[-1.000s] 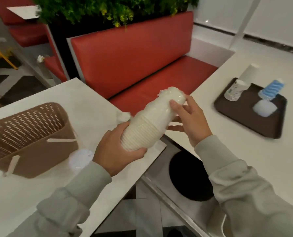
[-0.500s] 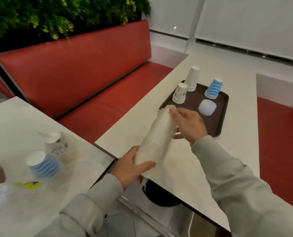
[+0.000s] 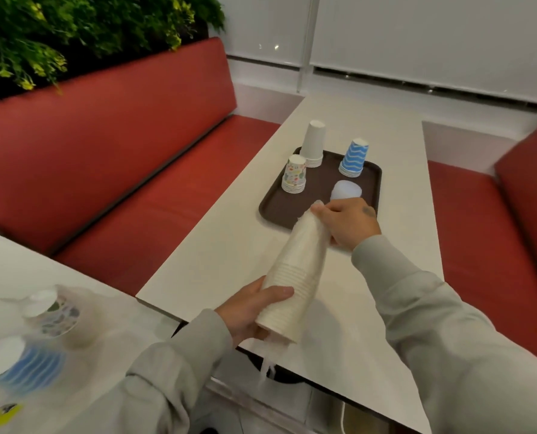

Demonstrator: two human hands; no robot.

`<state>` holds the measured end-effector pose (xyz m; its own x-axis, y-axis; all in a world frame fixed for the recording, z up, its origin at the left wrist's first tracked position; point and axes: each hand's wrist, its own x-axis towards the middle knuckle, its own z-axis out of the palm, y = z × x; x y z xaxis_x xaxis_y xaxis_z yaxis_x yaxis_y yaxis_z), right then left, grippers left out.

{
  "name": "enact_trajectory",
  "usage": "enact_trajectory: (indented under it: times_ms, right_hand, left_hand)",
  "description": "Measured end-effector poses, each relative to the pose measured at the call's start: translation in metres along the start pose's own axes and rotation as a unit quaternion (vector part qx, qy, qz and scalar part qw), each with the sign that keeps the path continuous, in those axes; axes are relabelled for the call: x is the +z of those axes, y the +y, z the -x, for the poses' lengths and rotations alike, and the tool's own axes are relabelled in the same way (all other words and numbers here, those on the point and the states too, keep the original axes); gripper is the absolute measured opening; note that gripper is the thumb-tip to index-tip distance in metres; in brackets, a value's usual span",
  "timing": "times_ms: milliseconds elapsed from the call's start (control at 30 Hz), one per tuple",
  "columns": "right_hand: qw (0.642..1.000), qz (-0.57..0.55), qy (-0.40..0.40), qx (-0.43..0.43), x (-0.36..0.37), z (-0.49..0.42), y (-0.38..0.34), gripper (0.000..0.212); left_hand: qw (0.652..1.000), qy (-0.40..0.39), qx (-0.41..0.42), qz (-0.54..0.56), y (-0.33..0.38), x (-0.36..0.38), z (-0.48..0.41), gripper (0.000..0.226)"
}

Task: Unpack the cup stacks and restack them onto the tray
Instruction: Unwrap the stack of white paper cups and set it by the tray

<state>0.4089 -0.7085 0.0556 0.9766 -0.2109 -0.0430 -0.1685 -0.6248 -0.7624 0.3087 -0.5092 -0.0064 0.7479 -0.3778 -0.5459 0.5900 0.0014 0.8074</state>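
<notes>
Holds wrapped stack [image 3: 295, 270] tilted over desk [image 3: 217, 252], top end near tray [image 3: 273, 211]. Grips base with left hand [image 3: 248, 308]; pinches wrap tip with right hand [image 3: 348, 223] fingers [image 3: 318, 209]. Best to keep base clamped, pull wrap off along the stack, spare the rims. Versus earlier: sits closer to tray, same grips.

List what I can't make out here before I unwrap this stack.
Head view:
Hidden: translucent cup stack on the tray, lower part behind the right hand.
Covered: wrapped stack, top end under the right hand; cup count lost in the wrap.
Blurred by motion: floral pack and blue pack on the near table.
</notes>
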Motion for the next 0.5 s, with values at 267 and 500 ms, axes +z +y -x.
enact_trajectory:
  times_ms: [267,500]
  right_hand:
    - [0.994,-0.103,0.005,0.039,0.011,-0.011,0.005,0.047]
    - [0.982,-0.177,-0.008,0.071,0.026,-0.013,0.023,0.026]
  left_hand:
    - [0.986,-0.04,-0.109,0.124,0.023,-0.018,-0.008,0.08]
    - [0.976,-0.082,-0.129,0.156,0.03,-0.026,-0.022,0.069]
